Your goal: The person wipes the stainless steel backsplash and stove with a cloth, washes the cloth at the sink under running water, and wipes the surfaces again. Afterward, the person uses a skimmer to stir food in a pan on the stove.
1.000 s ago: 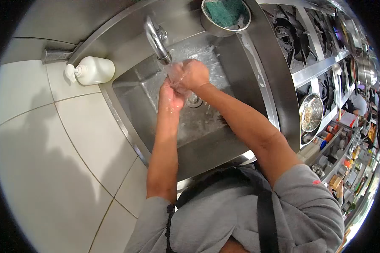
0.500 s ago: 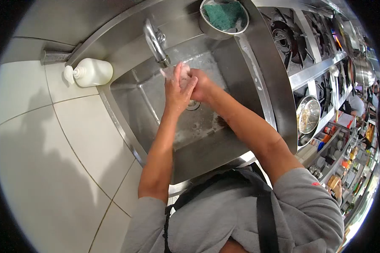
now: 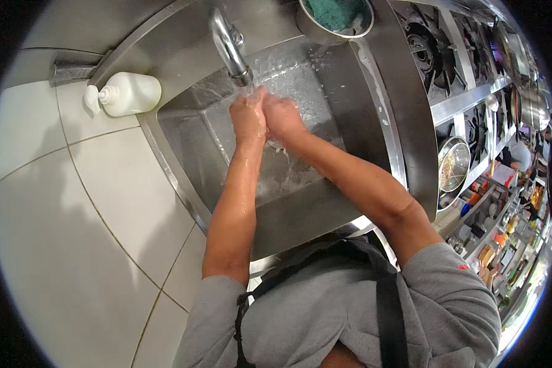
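Note:
Water runs from a chrome faucet (image 3: 228, 49) over both hands, which are pressed together above a steel sink (image 3: 300, 214). My left hand (image 3: 249, 120) is on the left, wet, its fingers curled under the spout. Against it on the right lies my right hand (image 3: 282, 116), slightly blurred, with its fingers bent. Whether anything small is between the hands is hidden. Water splashes on the sink floor behind and below them.
A white pump bottle (image 3: 132, 94) stands left of the sink on tiles. At the sink's back right corner sits a metal container (image 3: 329, 32) with a green scouring pad (image 3: 337, 12). Stove burners (image 3: 426, 52) and a strainer (image 3: 453, 165) are at right.
My left hand has gone from extended, spread fingers to curled ones beside my right hand. Splashing water shows again under the faucet. The view has shifted slightly.

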A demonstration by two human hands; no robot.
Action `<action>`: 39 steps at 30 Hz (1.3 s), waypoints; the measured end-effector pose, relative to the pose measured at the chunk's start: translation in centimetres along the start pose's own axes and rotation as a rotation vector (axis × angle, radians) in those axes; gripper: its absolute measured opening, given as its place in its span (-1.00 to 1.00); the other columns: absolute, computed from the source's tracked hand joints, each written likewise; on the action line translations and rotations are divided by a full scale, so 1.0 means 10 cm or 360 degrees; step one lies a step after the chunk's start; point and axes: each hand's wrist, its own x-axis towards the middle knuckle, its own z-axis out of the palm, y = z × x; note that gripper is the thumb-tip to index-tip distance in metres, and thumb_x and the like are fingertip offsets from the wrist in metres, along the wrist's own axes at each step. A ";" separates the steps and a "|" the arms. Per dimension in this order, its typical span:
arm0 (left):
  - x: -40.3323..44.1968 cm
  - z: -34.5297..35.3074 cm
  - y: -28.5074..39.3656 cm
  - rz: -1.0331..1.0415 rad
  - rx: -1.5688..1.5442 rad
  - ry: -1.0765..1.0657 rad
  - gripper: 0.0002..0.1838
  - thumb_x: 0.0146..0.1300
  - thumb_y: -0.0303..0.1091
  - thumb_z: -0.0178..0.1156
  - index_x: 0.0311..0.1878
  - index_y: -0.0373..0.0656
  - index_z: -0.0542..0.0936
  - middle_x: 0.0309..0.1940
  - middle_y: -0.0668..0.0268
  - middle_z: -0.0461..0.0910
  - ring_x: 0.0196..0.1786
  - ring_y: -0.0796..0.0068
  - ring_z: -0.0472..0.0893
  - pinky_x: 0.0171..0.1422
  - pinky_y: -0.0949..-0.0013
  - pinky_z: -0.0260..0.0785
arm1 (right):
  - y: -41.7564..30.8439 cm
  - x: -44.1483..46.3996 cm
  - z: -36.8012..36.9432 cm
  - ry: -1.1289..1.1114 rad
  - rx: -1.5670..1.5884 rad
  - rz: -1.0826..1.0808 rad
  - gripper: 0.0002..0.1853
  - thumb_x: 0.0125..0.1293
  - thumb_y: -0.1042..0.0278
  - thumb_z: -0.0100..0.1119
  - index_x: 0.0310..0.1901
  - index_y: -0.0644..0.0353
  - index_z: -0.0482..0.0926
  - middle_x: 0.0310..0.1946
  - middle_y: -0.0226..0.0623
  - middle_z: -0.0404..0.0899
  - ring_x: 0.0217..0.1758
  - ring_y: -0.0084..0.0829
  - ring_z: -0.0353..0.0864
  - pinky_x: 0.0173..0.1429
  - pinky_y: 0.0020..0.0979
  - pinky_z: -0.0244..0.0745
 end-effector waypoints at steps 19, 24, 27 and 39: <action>0.05 -0.51 -0.72 -0.0601 -0.1498 -0.0699 -0.57 0.59 0.02 0.01 0.29 -0.06 0.47 0.16 0.26 0.58 0.10 0.28 0.65 0.19 0.13 0.57 | 0.21 0.16 0.16 0.0063 -0.1770 -0.1527 -0.68 0.07 0.04 0.35 -0.44 0.17 0.72 -0.37 -0.03 0.74 -0.16 0.03 0.75 0.09 0.03 0.59; -0.05 -0.25 -0.29 -0.0505 -0.1081 -0.0292 -0.61 0.55 0.03 0.07 0.10 -0.08 0.60 -0.02 0.23 0.67 0.05 0.33 0.68 0.11 0.17 0.61 | -0.05 0.04 0.14 0.0258 -0.1562 -0.1525 -0.78 0.10 0.14 0.38 -0.47 0.12 0.72 -0.49 -0.11 0.69 -0.42 0.04 0.71 -0.22 -0.11 0.67; 0.17 -0.50 -0.57 -0.0316 -0.0859 -0.0515 -0.49 0.53 0.16 0.07 0.18 -0.09 0.58 0.04 0.23 0.67 0.11 0.33 0.68 0.19 0.16 0.60 | 0.06 -0.16 0.06 0.0052 -0.1456 -0.1850 -0.75 0.19 0.15 0.35 -0.28 0.17 0.72 -0.40 -0.10 0.71 -0.24 0.01 0.74 -0.08 -0.07 0.67; 0.27 -0.26 -0.89 -0.0498 -0.1135 -0.0595 -0.42 0.61 -0.04 -0.22 0.42 -0.36 0.31 0.41 -0.08 0.39 0.41 -0.04 0.45 0.46 -0.05 0.43 | 0.30 0.02 -0.23 -0.0198 -0.2080 -0.1091 -0.60 0.33 0.29 0.21 0.09 0.38 0.43 -0.15 0.12 0.65 -0.13 0.08 0.72 -0.07 -0.01 0.64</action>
